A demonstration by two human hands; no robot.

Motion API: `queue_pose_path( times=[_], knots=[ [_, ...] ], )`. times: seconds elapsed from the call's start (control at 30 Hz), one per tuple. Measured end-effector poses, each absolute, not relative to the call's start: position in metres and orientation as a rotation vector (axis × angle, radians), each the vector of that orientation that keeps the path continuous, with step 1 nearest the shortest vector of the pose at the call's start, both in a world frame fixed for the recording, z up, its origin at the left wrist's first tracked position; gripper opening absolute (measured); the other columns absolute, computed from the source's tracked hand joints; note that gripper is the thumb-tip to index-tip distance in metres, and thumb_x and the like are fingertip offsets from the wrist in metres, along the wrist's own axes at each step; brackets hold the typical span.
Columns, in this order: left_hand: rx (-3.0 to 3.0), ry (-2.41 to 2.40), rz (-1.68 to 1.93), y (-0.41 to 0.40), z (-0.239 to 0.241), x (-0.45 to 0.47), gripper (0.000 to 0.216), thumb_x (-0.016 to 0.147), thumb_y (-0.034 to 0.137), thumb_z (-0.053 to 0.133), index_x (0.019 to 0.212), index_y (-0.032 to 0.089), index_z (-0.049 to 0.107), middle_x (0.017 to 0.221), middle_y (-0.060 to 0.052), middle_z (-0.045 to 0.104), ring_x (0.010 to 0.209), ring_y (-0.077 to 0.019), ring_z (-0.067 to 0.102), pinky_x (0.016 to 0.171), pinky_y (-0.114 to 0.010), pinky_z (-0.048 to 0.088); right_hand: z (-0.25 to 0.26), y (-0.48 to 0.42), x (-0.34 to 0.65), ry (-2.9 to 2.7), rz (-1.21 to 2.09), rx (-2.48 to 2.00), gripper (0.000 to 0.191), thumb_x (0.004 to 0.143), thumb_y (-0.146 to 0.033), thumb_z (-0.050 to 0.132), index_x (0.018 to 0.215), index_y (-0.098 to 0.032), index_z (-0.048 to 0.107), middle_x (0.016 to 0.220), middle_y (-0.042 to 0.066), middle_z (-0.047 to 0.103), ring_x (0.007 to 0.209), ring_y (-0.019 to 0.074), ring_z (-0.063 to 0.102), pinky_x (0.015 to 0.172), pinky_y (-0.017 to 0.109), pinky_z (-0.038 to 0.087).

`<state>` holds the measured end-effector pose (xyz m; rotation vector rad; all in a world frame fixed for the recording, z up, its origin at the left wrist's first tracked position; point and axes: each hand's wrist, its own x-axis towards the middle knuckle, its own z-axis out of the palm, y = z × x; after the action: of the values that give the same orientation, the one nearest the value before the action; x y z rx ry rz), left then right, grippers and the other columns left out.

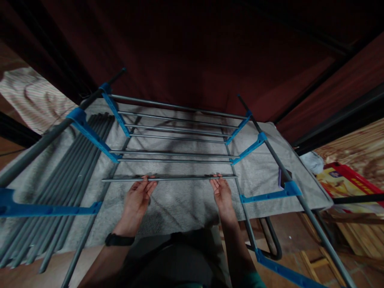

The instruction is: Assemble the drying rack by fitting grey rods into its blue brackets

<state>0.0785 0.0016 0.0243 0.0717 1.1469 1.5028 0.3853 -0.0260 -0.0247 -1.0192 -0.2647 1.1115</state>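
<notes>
A thin grey metal tube (180, 178) lies level across the front of me, gripped by both hands. Near its left end my left hand (139, 196) has its fingers closed round it; a dark band circles that wrist. Toward the other end, my right hand (221, 192) pinches the same tube. Beyond it stands a rack frame of grey poles (277, 158) with blue plastic brackets (93, 134) on both sides. Several crossbars (177, 154) span the two farther bracket pairs. The nearer left bracket (51, 210) and right bracket (270, 195) have no bars between them.
Many loose grey tubes (64, 188) lie side by side at the left on a grey cloth-covered table (180, 204). A small dark box (283, 178) sits behind the right pole. At far right are a red and yellow package (345, 182) and a wooden stool (318, 264).
</notes>
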Motion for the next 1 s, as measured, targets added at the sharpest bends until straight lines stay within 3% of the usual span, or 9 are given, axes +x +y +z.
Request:
queue_pose_path(
  times=[0.33, 0.6, 1.0],
  knots=[
    [0.073, 1.110, 1.462, -0.002, 0.012, 0.079, 0.029, 0.080, -0.002, 0.067, 0.058, 0.014, 0.056, 0.080, -0.004, 0.074, 0.082, -0.0171, 0.075, 0.085, -0.034, 0.062, -0.030, -0.027, 0.389, -0.239, 1.140, -1.004, 0.017, 0.073, -0.026, 0.080, 0.085, -0.026, 0.068, 0.099, 0.000, 0.076, 0.098, 0.0180, 0.071, 0.103, 0.041, 0.054],
    [0.141, 1.041, 1.466, -0.007, 0.004, 0.074, 0.022, 0.077, 0.003, 0.073, 0.063, 0.013, 0.061, 0.088, -0.006, 0.076, 0.095, -0.0221, 0.075, 0.095, -0.040, 0.059, -0.030, -0.028, 0.387, -0.263, 1.133, -1.054, 0.012, 0.075, -0.025, 0.075, 0.083, -0.028, 0.067, 0.102, 0.001, 0.075, 0.105, 0.0189, 0.069, 0.104, 0.043, 0.053],
    [0.138, 1.034, 1.417, -0.004, 0.002, 0.073, 0.008, 0.089, 0.013, 0.067, 0.082, 0.011, 0.070, 0.092, -0.012, 0.077, 0.086, -0.0192, 0.075, 0.096, -0.039, 0.059, -0.029, -0.029, 0.384, -0.256, 1.122, -1.037, 0.012, 0.074, -0.023, 0.076, 0.082, -0.025, 0.067, 0.099, 0.002, 0.074, 0.104, 0.0189, 0.069, 0.106, 0.043, 0.050]
  ],
)
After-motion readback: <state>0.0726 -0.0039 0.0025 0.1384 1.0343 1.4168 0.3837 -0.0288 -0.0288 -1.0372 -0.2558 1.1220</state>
